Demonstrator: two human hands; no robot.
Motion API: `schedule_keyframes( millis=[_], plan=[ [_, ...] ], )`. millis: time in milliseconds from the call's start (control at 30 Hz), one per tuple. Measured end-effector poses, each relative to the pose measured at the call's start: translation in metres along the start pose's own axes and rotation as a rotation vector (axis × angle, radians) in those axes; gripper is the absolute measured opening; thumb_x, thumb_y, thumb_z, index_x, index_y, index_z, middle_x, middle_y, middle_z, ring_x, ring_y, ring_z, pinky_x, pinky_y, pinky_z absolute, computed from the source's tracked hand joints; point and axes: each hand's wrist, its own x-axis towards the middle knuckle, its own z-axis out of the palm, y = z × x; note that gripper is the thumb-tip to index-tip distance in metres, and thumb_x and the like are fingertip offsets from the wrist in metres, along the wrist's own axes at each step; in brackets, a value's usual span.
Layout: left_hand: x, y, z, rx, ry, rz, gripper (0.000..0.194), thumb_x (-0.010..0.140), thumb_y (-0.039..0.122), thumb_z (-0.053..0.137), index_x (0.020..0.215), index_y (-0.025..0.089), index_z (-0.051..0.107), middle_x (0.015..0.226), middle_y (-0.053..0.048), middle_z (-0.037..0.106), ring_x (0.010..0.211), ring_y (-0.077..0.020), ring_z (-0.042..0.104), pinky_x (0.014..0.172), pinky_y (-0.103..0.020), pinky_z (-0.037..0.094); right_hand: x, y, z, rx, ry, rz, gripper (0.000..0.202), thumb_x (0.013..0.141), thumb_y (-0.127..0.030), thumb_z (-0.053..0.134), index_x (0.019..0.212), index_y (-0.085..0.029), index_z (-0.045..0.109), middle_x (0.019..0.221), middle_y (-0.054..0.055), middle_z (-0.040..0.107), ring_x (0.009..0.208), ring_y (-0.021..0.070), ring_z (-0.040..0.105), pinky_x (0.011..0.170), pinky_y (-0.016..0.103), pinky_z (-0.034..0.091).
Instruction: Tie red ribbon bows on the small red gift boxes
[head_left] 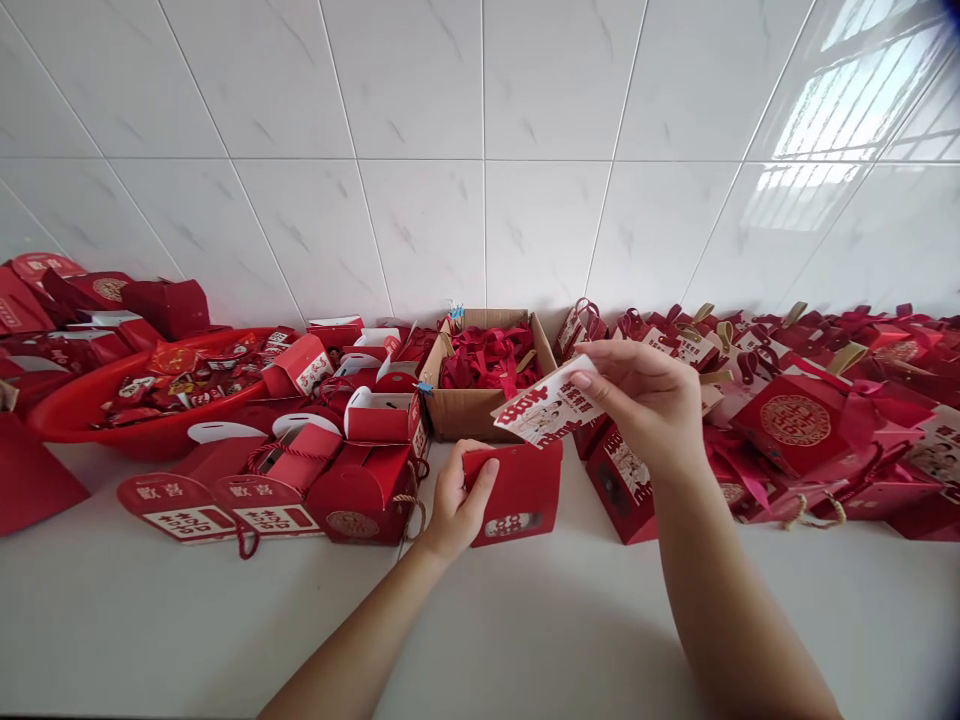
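Observation:
A red gift box with an oval window low on its front stands on the white counter. My left hand grips its left side, thumb in front and fingers behind. Above the box's top edge, my right hand pinches a white card with red print between thumb and fingers. The card is tilted, its lower left corner hanging over the box. Just behind stands an open cardboard box holding red ribbons. The inside of the red gift box does not show.
To the left, a red basin holds wrapped candies, with open red boxes beside it. Many filled-looking red boxes with ribbons crowd the right side. A tiled wall stands behind the white counter.

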Motion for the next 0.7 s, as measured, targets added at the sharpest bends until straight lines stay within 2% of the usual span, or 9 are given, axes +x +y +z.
schedule_keyframes(
  millis=[100, 233, 333, 567, 700],
  plan=[
    [-0.001, -0.002, -0.001, -0.047, -0.025, -0.035, 0.018, 0.09, 0.036, 0.05, 0.098, 0.02, 0.051, 0.088, -0.002, 0.062, 0.079, -0.0152, 0.06, 0.072, -0.025, 0.048, -0.002, 0.001, 0.005, -0.03, -0.114, -0.054, 0.02, 0.077, -0.017, 0.071, 0.095, -0.023, 0.071, 0.089, 0.001, 0.072, 0.08, 0.0146, 0.067, 0.069, 0.027, 0.057],
    [-0.003, -0.008, 0.0, -0.105, -0.042, -0.024, 0.024, 0.091, 0.034, 0.049, 0.11, 0.021, 0.048, 0.102, -0.005, 0.063, 0.094, -0.0174, 0.06, 0.083, -0.028, 0.047, -0.002, 0.001, 0.008, -0.145, -0.25, -0.122, 0.02, 0.08, -0.017, 0.068, 0.098, -0.022, 0.071, 0.093, 0.001, 0.072, 0.083, 0.0132, 0.066, 0.071, 0.024, 0.054],
    [-0.004, -0.01, 0.0, -0.146, -0.065, 0.006, 0.032, 0.092, 0.034, 0.046, 0.121, 0.022, 0.045, 0.112, -0.006, 0.06, 0.102, -0.0187, 0.057, 0.09, -0.03, 0.045, -0.001, 0.003, 0.009, -0.24, -0.416, -0.152, 0.018, 0.084, -0.018, 0.064, 0.1, -0.02, 0.071, 0.092, 0.003, 0.071, 0.081, 0.0133, 0.066, 0.071, 0.024, 0.053],
    [-0.006, -0.015, -0.001, -0.192, -0.079, 0.071, 0.041, 0.094, 0.033, 0.038, 0.133, 0.021, 0.041, 0.129, -0.009, 0.051, 0.119, -0.0229, 0.047, 0.102, -0.036, 0.037, -0.006, 0.014, 0.019, -0.342, -0.739, -0.097, 0.018, 0.087, -0.02, 0.059, 0.1, -0.021, 0.071, 0.087, 0.004, 0.071, 0.078, 0.0142, 0.063, 0.071, 0.026, 0.049],
    [-0.007, -0.017, -0.002, -0.146, -0.082, 0.087, 0.036, 0.094, 0.032, 0.038, 0.128, 0.019, 0.045, 0.128, -0.01, 0.053, 0.119, -0.0234, 0.049, 0.102, -0.038, 0.038, -0.008, 0.015, 0.023, -0.422, -0.829, 0.057, 0.011, 0.083, -0.02, 0.062, 0.093, -0.018, 0.066, 0.085, 0.002, 0.069, 0.072, 0.013, 0.061, 0.065, 0.024, 0.046]
  ],
)
